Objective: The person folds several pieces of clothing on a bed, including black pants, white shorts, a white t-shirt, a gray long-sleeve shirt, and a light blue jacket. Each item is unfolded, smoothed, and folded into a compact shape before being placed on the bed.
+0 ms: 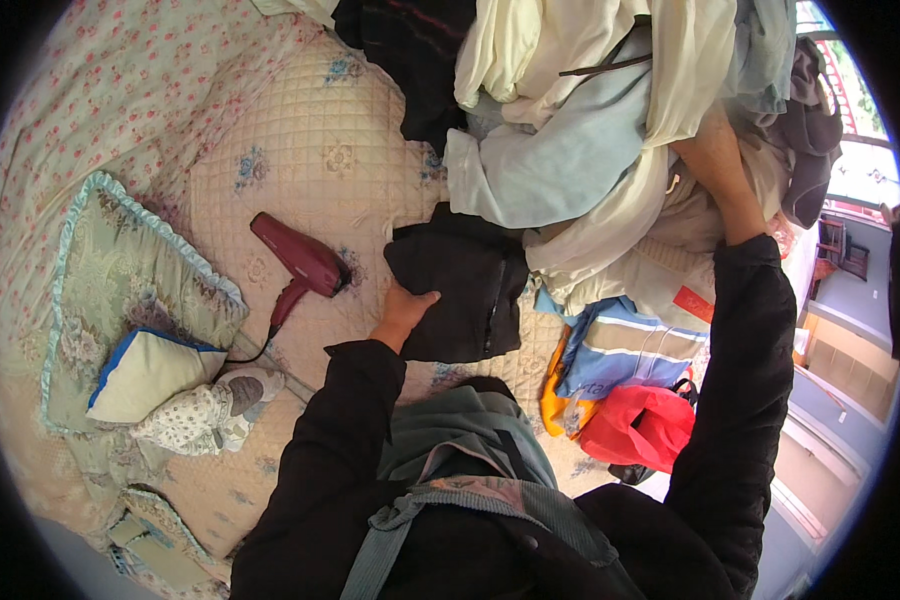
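Observation:
My left hand rests at the left edge of a folded black garment on the quilted bedspread, its thumb on top and its fingers hidden beneath or behind the edge. On the right, my right hand reaches into a large heap of clothes; its fingers are hidden by the fabric. A light blue garment and a cream garment lie in that heap, beside the hand. Another black garment lies at the top, left of the heap.
A dark red hair dryer lies left of the folded garment. Farther left are a ruffled pillow and a small cream cushion. A striped blue garment and a red fabric bundle lie near my right sleeve.

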The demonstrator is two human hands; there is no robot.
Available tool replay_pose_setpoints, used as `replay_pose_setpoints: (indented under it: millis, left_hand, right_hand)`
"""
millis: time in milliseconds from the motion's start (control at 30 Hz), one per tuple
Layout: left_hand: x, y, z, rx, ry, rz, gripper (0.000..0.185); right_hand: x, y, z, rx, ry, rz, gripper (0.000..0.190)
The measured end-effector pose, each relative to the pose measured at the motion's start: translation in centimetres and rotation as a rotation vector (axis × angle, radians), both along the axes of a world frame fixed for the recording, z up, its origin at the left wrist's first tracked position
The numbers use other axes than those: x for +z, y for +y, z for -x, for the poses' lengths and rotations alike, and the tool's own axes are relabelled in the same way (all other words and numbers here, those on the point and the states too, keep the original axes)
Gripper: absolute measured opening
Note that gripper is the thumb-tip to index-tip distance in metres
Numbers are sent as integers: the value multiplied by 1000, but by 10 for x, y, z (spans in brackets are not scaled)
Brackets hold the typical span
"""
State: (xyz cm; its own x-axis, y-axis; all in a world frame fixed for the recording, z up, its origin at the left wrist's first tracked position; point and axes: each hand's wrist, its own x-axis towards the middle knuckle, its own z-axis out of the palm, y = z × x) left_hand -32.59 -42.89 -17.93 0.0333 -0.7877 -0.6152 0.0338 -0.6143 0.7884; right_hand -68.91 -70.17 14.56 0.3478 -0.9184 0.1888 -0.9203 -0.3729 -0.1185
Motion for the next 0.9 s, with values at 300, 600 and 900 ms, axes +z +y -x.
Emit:
replay_pose_setpoints:
  millis: [300, 600, 900]
  left_hand:
    - [48, 42, 49, -438, 367, -382, 80]
    - [24, 11, 67, -718, -409, 146, 89]
    - [56, 3, 41, -393, -523, 269, 86]
  right_hand:
    - [-8, 1, 13, 6, 65, 8, 58]
    - [2, 0, 1, -39, -49, -40, 53]
    - [-17, 8, -3, -164, -3, -57, 61]
